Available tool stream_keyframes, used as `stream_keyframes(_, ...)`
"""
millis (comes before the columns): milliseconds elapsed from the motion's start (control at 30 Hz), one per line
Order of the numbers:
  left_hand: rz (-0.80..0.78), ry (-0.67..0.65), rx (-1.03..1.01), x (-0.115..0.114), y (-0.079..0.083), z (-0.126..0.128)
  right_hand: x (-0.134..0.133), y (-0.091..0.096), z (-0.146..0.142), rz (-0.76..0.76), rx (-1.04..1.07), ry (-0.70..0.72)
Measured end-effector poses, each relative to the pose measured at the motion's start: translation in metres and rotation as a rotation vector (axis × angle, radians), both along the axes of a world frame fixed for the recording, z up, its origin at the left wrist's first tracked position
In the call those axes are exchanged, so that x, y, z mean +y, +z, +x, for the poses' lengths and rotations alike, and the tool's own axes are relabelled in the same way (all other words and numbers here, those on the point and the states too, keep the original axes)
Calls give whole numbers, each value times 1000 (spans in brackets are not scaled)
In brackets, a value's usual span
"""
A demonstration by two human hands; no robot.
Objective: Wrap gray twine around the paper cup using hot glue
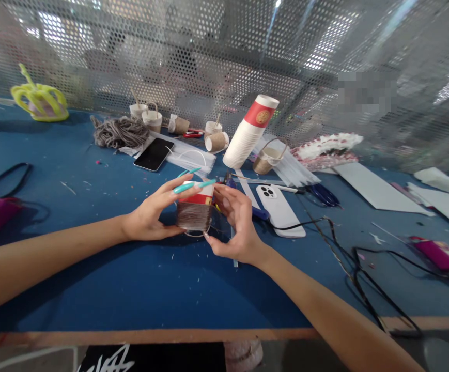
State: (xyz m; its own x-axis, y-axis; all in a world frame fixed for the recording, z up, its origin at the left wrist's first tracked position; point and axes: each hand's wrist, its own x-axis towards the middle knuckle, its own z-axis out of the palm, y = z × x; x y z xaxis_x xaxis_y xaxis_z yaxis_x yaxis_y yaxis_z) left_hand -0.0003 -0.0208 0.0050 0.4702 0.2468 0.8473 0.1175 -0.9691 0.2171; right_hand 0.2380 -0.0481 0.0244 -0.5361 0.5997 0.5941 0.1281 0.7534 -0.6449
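Between my two hands is a paper cup, wrapped around one part in brown cord, with a red and white band showing above. My left hand grips it from the left, long turquoise nails over its upper end and the thumb low on its side. On the opposite side, my right hand curls its fingers behind the cup, the thumb near its lower edge. A loop of cord shows along the bottom. Behind my right hand lies a blue-handled tool, partly hidden.
A tall, leaning stack of paper cups stands behind, near several small cord-wrapped cups. Grey yarn, a black-screened phone and a white phone lie around. Black cables trail rightward. A perforated metal screen borders the blue table.
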Motion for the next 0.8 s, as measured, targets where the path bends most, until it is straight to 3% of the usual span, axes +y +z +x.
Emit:
stream_keyframes(267,69,34,101,-6,3,-2,-1,-4,-4,-94,50,19)
stream_keyframes(467,44,48,21,-3,1,0,-1,1,-6,-101,121,48)
stream_keyframes(800,88,119,73,-4,3,-2,-5,-2,-6,-333,195,24)
